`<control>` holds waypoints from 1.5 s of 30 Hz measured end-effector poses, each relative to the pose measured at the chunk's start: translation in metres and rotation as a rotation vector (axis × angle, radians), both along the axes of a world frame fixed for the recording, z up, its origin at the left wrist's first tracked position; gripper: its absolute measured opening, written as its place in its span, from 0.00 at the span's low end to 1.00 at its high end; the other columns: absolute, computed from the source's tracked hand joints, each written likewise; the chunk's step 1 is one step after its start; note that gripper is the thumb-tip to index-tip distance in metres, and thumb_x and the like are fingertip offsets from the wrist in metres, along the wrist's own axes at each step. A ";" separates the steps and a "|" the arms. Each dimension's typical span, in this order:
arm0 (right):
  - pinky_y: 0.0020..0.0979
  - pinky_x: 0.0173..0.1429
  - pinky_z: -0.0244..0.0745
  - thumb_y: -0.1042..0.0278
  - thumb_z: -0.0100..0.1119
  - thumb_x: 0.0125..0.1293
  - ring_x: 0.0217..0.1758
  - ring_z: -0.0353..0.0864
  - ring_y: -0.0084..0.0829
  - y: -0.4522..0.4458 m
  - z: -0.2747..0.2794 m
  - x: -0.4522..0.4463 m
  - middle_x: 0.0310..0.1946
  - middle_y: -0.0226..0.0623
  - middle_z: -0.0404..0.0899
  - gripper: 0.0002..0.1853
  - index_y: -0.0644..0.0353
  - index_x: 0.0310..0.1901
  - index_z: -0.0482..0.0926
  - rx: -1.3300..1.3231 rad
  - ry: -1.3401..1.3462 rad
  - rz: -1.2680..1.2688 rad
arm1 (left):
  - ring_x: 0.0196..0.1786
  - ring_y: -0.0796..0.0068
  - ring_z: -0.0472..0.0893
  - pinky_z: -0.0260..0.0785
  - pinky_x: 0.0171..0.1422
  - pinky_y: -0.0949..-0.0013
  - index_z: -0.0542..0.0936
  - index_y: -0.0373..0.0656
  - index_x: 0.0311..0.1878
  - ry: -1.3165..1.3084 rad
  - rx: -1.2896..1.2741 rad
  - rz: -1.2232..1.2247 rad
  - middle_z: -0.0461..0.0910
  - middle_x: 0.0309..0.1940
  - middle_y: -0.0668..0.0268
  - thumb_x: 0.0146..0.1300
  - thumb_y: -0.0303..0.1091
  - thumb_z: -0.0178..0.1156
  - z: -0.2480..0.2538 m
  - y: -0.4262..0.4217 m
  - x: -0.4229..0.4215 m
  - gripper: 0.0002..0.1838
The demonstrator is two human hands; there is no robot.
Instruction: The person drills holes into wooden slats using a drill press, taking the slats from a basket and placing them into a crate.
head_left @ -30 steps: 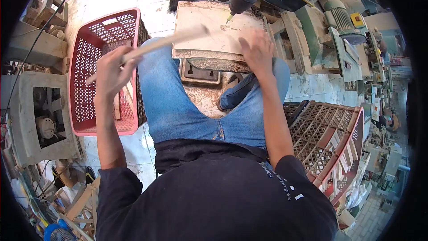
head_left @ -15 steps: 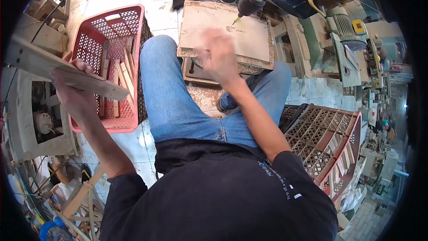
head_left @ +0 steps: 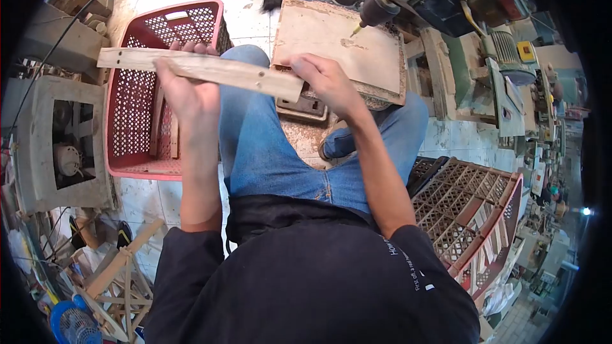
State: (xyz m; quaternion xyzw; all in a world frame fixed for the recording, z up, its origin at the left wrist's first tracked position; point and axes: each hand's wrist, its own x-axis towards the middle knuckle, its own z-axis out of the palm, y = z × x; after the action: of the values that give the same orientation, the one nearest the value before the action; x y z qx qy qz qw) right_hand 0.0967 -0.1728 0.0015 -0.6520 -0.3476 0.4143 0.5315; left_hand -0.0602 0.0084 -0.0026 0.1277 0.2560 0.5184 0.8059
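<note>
A pale wooden strip (head_left: 239, 75) with small dark holes near both ends is held up level across my lap, its left part over a red plastic crate. My left hand (head_left: 191, 92) grips it from below, thumb on the near face and fingertips behind the far edge. At the strip's right end, my right hand (head_left: 328, 86) is closed with its fingers curled about the tip; part of that grip is hidden. Beyond the right hand lies a board-topped work table (head_left: 319, 28), under a drill bit (head_left: 356, 29) that points down at a worn spot.
The red crate (head_left: 113, 140) at my left contains several wooden strips. Another crate (head_left: 446, 204) with wooden pieces stands at my right. The drill head (head_left: 379, 7) overhangs the board's far side. A machine housing (head_left: 38, 140) stands far left, and wooden frames (head_left: 121, 261) lie behind it.
My left hand has brought the wooden strip rightward from over the left crate, turning it closer to level. My right hand has drawn back from above the board to the strip's right end.
</note>
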 end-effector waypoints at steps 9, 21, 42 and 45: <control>0.30 0.41 0.85 0.65 0.58 0.75 0.33 0.85 0.27 -0.055 -0.016 0.029 0.35 0.37 0.84 0.15 0.66 0.56 0.78 0.231 0.468 -0.301 | 0.56 0.70 0.80 0.71 0.64 0.60 0.81 0.38 0.54 0.777 0.661 -1.090 0.82 0.52 0.53 0.79 0.50 0.53 -0.003 0.010 0.002 0.22; 0.26 0.33 0.81 0.64 0.58 0.76 0.26 0.83 0.25 -0.078 -0.022 0.072 0.30 0.35 0.83 0.16 0.65 0.57 0.79 -0.045 0.302 -0.429 | 0.62 0.59 0.79 0.69 0.68 0.54 0.83 0.46 0.59 0.928 2.040 -0.664 0.82 0.57 0.63 0.62 0.43 0.70 -0.039 -0.024 0.120 0.24; 0.30 0.50 0.82 0.59 0.53 0.77 0.40 0.86 0.31 -0.138 0.114 0.169 0.38 0.45 0.86 0.22 0.72 0.60 0.77 0.409 -0.357 -0.747 | 0.54 0.64 0.79 0.71 0.60 0.55 0.87 0.51 0.51 1.125 2.019 -0.232 0.83 0.49 0.71 0.60 0.48 0.70 -0.066 -0.045 0.166 0.18; 0.42 0.65 0.78 0.69 0.49 0.75 0.56 0.81 0.40 -0.125 0.174 0.174 0.52 0.53 0.81 0.19 0.74 0.60 0.74 0.603 -0.332 -0.867 | 0.54 0.63 0.79 0.71 0.60 0.55 0.87 0.51 0.51 1.137 2.014 -0.256 0.84 0.49 0.72 0.60 0.48 0.70 -0.064 -0.045 0.167 0.19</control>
State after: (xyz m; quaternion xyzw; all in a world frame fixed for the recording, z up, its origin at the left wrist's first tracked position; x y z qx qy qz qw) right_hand 0.2706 -0.2974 0.1751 -0.6110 -0.2296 -0.0687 0.7545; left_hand 0.1063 -0.0365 -0.0670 0.9495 0.0382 0.2700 0.1555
